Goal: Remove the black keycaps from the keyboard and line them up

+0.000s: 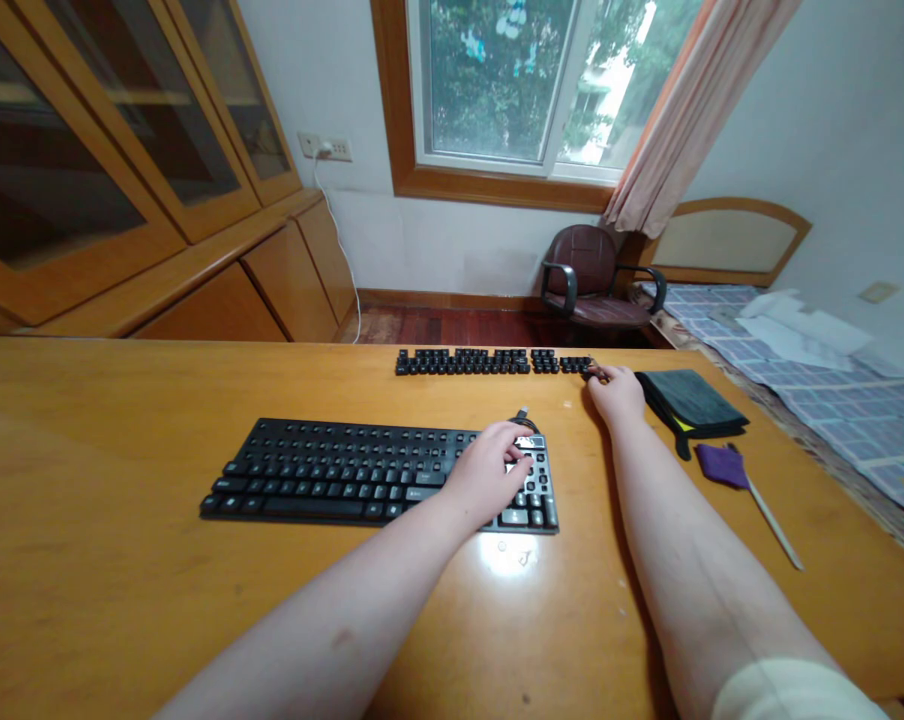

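A black keyboard (347, 472) lies on the wooden desk (122, 480) in front of me. My left hand (488, 470) rests on its right end, fingers curled over the keys near the number pad. Farther back, a row of loose black keycaps (489, 361) runs along the desk's far edge. My right hand (615, 390) reaches to the right end of that row, with its fingertips pinched on a keycap there.
A dark folded cloth (690, 400) lies right of my right hand, with a purple-headed brush (748, 485) in front of it. A brown office chair (588, 278) stands beyond the desk. Wooden cabinets (122, 180) line the left wall; a bed (797, 350) is at right.
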Motion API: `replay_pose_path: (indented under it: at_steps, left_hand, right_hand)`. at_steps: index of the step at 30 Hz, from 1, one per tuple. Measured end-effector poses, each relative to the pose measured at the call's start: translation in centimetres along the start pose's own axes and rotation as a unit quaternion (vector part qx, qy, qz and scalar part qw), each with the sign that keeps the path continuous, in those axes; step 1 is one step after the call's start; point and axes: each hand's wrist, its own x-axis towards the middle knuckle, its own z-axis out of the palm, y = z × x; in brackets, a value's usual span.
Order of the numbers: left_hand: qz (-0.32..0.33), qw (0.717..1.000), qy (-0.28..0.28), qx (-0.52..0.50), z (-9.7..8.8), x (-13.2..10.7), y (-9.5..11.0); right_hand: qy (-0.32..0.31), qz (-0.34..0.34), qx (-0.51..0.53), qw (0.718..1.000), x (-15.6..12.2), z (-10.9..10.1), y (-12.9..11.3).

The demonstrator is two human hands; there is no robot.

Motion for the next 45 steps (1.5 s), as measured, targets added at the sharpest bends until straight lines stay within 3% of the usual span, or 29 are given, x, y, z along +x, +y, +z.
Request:
replay_pose_path:
  at_steps: [29, 33, 40, 45]
  left_hand:
    - [0.003, 1.0, 0.0, 0.002, -0.1, 0.0, 0.1]
    - [-0.001, 1.0, 0.002, 0.0, -0.1, 0.0, 0.2]
    - [-0.001, 1.0, -0.003, 0.003, -0.2, 0.0, 0.1]
    - [0.002, 1.0, -0.004, 0.003, -0.2, 0.0, 0.0]
  right_hand:
    - [-0.007, -0.016, 0.006, 1.0, 0.5, 0.5, 0.3]
    - [0.019, -0.006, 0.026, 0.999, 0.5, 0.1, 0.5]
    - [0.132, 0.04, 0.109, 0.984, 0.6, -0.1, 1.4]
    - [0.106, 0.057, 0.104, 0.987, 0.8, 0.1, 1.6]
